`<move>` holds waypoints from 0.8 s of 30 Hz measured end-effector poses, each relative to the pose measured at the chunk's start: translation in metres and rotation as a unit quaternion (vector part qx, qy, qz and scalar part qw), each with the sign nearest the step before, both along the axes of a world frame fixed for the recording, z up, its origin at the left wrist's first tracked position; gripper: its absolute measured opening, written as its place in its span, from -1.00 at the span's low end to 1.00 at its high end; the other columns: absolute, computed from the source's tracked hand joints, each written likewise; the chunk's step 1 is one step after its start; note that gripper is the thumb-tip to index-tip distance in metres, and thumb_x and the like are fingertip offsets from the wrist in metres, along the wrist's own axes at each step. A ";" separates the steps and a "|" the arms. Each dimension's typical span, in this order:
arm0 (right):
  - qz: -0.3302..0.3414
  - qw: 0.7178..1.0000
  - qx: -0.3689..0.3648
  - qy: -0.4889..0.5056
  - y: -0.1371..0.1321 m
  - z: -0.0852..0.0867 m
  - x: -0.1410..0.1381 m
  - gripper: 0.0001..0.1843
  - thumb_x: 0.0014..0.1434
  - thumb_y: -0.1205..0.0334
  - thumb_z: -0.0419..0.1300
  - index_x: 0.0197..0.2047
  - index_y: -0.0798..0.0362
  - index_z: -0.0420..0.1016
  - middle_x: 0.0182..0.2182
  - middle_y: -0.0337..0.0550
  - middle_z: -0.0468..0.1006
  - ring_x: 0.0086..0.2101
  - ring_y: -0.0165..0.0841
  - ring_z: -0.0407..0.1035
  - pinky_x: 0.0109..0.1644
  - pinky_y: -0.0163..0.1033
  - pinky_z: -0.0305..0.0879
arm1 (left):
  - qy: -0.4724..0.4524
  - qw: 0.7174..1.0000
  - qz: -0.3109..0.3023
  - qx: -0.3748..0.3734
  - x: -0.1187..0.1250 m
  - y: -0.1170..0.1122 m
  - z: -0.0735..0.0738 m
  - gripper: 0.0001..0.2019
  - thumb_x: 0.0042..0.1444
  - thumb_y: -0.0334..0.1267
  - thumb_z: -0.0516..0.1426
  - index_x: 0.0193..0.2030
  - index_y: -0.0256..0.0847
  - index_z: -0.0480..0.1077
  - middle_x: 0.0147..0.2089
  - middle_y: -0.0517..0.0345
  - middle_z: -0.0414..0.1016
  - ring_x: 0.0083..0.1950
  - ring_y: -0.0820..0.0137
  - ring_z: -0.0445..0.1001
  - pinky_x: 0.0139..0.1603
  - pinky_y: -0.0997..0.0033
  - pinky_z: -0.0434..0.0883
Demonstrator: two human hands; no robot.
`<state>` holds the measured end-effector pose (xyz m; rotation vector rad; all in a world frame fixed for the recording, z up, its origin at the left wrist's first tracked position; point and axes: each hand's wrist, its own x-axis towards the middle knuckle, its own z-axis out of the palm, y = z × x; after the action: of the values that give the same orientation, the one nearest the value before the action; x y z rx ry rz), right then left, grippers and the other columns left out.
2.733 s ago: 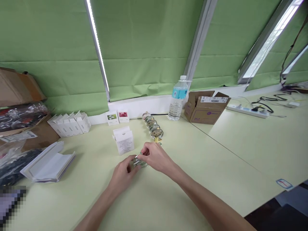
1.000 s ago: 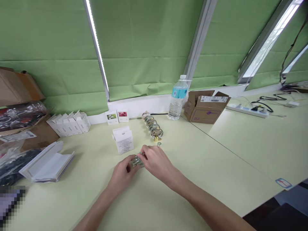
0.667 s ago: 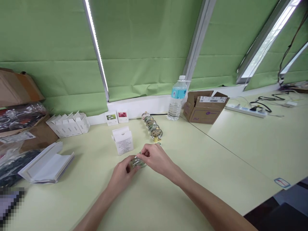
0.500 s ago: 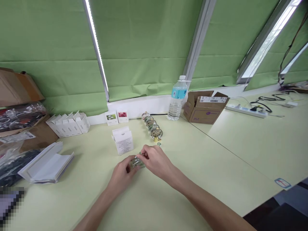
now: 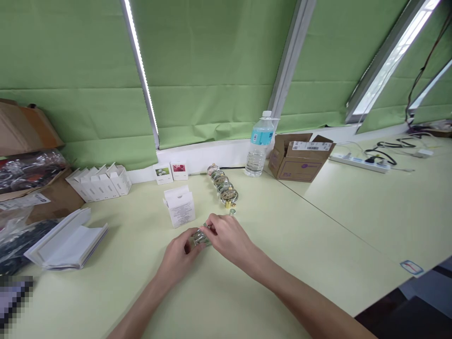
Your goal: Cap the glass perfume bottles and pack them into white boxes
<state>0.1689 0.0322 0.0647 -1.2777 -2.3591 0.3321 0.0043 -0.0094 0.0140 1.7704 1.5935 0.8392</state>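
The head camera faces down toward the hands (image 5: 177, 256).

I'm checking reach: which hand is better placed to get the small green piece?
Probably the right hand: the small green piece lies just beyond it. Both hands are at the shiny item, but the left hand is farther from that piece.

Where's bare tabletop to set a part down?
Biggest patch: tabletop between the brown box and the right forearm. Smaller: between the open white item and the left hand. Crowded: around the shiny piece at both hands, up through the white carton and row of round pieces; also the far left edge.
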 end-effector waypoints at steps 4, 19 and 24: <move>-0.002 0.999 0.024 -0.024 -0.001 -0.001 -0.001 -0.70 0.28 0.17 -0.05 -0.43 0.08 0.35 -0.56 -0.18 0.47 -0.56 -0.41 0.27 -0.49 -0.28 -0.06 | 0.000 1.000 -0.001 0.002 0.000 0.000 0.000 -0.69 0.12 -0.10 0.03 -0.01 -0.08 0.36 -0.52 0.31 0.18 -0.48 0.46 0.17 -0.43 0.50 0.12; 0.012 0.997 -0.018 0.069 0.001 -0.005 0.002 -0.70 0.26 0.11 0.02 -0.42 0.07 0.40 -0.58 -0.25 0.46 -0.57 -0.44 0.23 -0.47 -0.33 0.04 | -0.004 1.000 0.006 0.002 0.001 0.000 0.000 -0.67 0.10 -0.10 0.03 -0.02 -0.10 0.37 -0.53 0.29 0.19 -0.48 0.44 0.19 -0.43 0.49 0.13; 0.019 0.996 -0.025 0.085 0.002 -0.007 0.002 -0.73 0.25 0.13 0.04 -0.40 0.07 0.40 -0.55 -0.24 0.48 -0.55 -0.44 0.25 -0.47 -0.34 0.05 | -0.005 1.000 0.007 0.000 0.000 0.000 0.000 -0.67 0.09 -0.10 0.03 -0.04 -0.12 0.38 -0.54 0.29 0.19 -0.49 0.44 0.18 -0.45 0.48 0.12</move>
<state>0.1712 0.0347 0.0579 -1.1772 -2.2461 0.4954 0.0045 -0.0095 0.0143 1.7554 1.6003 0.8539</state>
